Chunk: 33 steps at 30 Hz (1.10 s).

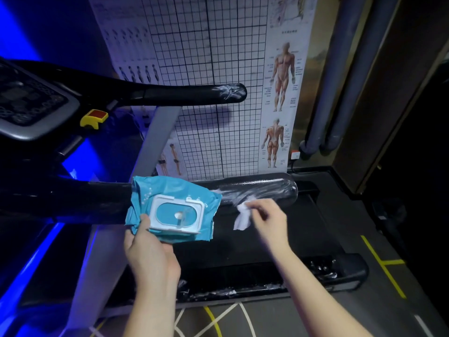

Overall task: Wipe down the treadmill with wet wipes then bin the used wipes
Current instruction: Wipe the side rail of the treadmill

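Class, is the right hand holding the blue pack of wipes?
No: the left hand grips the pack, while the right hand pinches a white wipe.

The wipe pack [173, 190] is covering part of the near handrail [73, 199]; the left edge is cutting the console [29, 100].

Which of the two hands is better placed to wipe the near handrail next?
The right hand. It pinches the white wipe by the near handrail, while the left hand is busy holding the blue wipe pack.
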### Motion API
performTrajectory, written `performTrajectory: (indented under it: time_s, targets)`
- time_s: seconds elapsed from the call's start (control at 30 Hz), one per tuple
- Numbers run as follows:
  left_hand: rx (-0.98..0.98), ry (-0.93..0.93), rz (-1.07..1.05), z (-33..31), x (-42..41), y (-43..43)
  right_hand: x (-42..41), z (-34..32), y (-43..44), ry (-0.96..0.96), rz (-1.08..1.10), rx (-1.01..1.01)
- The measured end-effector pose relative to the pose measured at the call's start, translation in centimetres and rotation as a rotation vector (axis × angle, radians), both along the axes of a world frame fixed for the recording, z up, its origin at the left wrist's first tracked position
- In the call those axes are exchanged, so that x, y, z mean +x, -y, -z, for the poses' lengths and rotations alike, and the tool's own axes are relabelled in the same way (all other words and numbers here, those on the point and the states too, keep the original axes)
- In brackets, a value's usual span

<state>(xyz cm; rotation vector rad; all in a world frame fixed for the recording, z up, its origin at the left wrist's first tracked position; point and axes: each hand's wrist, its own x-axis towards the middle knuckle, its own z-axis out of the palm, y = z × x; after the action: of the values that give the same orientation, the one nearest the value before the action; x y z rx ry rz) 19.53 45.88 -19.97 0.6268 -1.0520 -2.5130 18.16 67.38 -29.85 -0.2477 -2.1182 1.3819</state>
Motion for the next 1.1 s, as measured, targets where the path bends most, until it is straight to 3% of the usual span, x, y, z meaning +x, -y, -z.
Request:
performTrajectory:
  time_s: [0.17, 0.3, 0.4, 0.5, 0.67, 0.83, 0.9, 1.0, 1.1]
  targets:
    - [0.000, 0.006, -0.006, 0.5, 0.1, 0.1, 0.5, -2.4, -3.5, -0.114, 0.366, -0.076]
    - [-0.002, 0.021, -0.006, 0.6, 0.5, 0.0, -1.3, -1.0, -3.6, -0.113, 0.460, 0.133]
    - [0.008, 0.029, 0.000, 0.5, 0.6, -0.1, -1.4, 0.8, -2.0, -0.127, 0.302, 0.308]
    - [0.009, 0.028, -0.001, 0.5, 0.7, -0.2, -0.6, 1.3, -0.1, -0.122, 0.077, 0.350]
    - [0.004, 0.033, -0.009, 0.7, 0.9, -0.1, -1.0, 2.4, 1.6, -0.078, -0.061, 0.413]
    - [-0.014, 0.041, -0.030, 1.0, 0.5, 0.4, -1.4, 3.0, 2.5, -0.017, -0.384, 0.536]
    - [-0.020, 0.023, -0.034, 1.0, 0.4, 0.9, -0.8, 3.1, 2.4, -0.052, -0.302, 0.457]
    - [-0.032, 0.005, -0.060, 1.3, 0.5, 2.2, 0.3, 2.1, 1.1, -0.174, 0.042, 0.313]
    - [-0.050, 0.011, -0.093, 1.9, 0.7, 3.4, -0.3, 0.1, -1.1, -0.142, 0.334, 0.144]
